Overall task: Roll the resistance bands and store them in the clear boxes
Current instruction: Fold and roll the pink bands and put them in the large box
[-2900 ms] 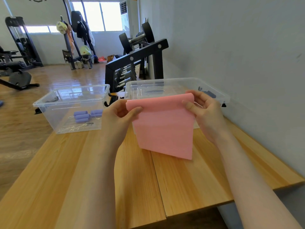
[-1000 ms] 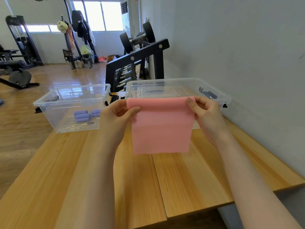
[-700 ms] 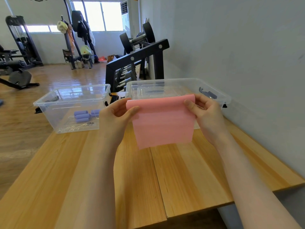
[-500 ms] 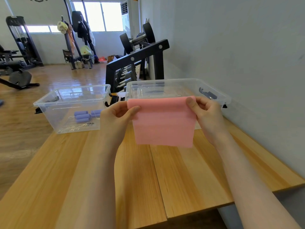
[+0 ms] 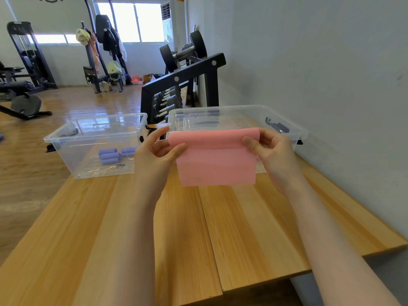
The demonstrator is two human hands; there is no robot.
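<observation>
The band (image 5: 216,159) is a flat, matte pink sheet, smooth and unwrinkled, with its top edge wound into a soft roll and the loose remainder hanging down as a plain rectangle above the tabletop (image 5: 242,228). Its rolled edge runs level from 9 to 3 o'clock, and the free flap points down toward 6. It is held in the air at the centre of the view, just in front of the right box (image 5: 295,131). The left hand (image 5: 154,155) takes the roll's 9 o'clock end in a closed grip, thumb across the front face and fingers curled behind. The right hand (image 5: 273,151) pinches the 3 o'clock end the same way, thumb in front and fingers folded behind. Two clear boxes stand at the far edge of the tabletop. The left box (image 5: 72,138), toward 10 o'clock, contains a few purple rolls (image 5: 110,154) lying on its floor, beside a barcode label. The right box, at 12 to 1 o'clock behind the band, shows clear plastic inside and a dark clip at its far right rim; its floor is mostly hidden by the band.
</observation>
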